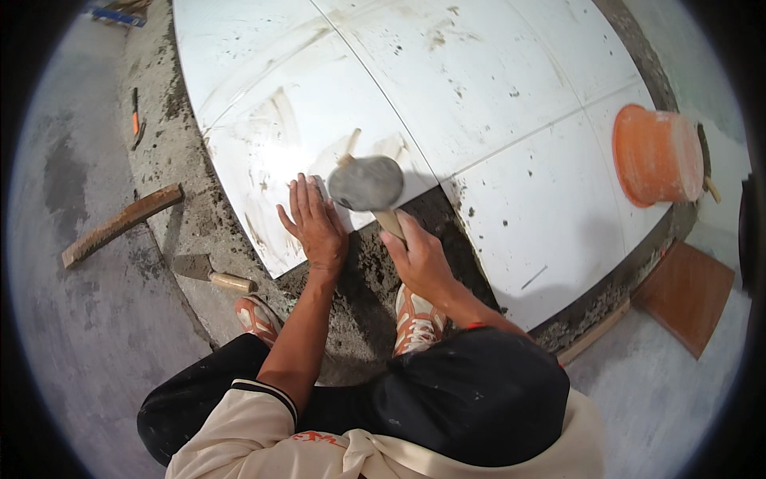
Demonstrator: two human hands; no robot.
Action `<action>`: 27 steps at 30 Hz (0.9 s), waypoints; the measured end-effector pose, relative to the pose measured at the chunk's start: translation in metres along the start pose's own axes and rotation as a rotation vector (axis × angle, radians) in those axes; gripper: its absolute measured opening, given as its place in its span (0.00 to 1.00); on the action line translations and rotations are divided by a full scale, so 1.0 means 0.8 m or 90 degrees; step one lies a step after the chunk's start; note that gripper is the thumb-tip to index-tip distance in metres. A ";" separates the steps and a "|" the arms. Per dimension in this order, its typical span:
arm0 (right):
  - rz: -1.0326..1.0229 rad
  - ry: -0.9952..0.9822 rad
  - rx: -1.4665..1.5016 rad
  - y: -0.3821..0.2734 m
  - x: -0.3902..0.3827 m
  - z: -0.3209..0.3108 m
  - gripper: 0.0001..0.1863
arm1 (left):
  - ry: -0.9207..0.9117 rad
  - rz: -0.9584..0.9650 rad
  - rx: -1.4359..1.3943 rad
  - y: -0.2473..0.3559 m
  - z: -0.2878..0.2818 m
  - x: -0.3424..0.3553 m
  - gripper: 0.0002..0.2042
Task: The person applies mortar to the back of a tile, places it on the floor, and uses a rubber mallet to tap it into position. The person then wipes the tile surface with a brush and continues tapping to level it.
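My right hand (419, 259) is wrapped round the wooden handle of a rubber mallet (367, 184). Its grey head hangs over the near edge of a white floor tile (299, 104); whether it touches the surface I cannot tell. My left hand (313, 223) lies flat on that same tile, fingers stretched out, just left of the mallet head. Mortar smears and crumbs mark the tile. Directly before my feet, dark mortar (375, 271) lies exposed between this tile and the white tile (550, 207) to its right. A short wooden stick (349, 146) shows just beyond the mallet head.
An upturned orange bucket (658, 156) stands on the tiles at right, with a brown tile (686, 295) nearer me. At left lie a trowel (214, 273), a wooden batten (124, 223) and an orange-and-black tool (136, 120). My shoes (417, 319) rest beside the mortar.
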State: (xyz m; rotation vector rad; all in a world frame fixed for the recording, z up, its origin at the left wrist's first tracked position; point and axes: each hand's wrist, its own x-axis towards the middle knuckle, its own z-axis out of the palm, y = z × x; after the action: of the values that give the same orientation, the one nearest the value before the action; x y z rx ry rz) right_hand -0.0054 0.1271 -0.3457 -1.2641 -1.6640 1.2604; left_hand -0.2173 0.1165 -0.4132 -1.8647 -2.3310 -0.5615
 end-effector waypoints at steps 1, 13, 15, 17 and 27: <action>0.000 0.015 0.007 -0.005 -0.008 -0.006 0.21 | 0.002 -0.005 -0.002 0.002 0.000 0.001 0.26; 0.053 0.291 -0.337 0.057 -0.003 -0.134 0.21 | -0.234 0.053 -0.080 -0.012 -0.048 0.011 0.32; 0.097 0.299 -0.370 0.070 0.003 -0.156 0.21 | -0.264 0.145 -0.070 -0.027 -0.068 0.016 0.32; 0.146 0.304 -0.391 0.070 0.005 -0.180 0.22 | -0.263 0.259 -0.077 -0.042 -0.082 0.034 0.30; 0.161 0.301 -0.495 0.099 -0.005 -0.204 0.23 | -0.497 0.495 -0.076 -0.204 -0.245 0.088 0.24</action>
State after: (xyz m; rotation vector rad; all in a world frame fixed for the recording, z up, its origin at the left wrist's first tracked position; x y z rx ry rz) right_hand 0.1677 0.1746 -0.3737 -2.0865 -1.7078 0.3420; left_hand -0.4200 0.0840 -0.2455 -3.1837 -1.5780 0.1692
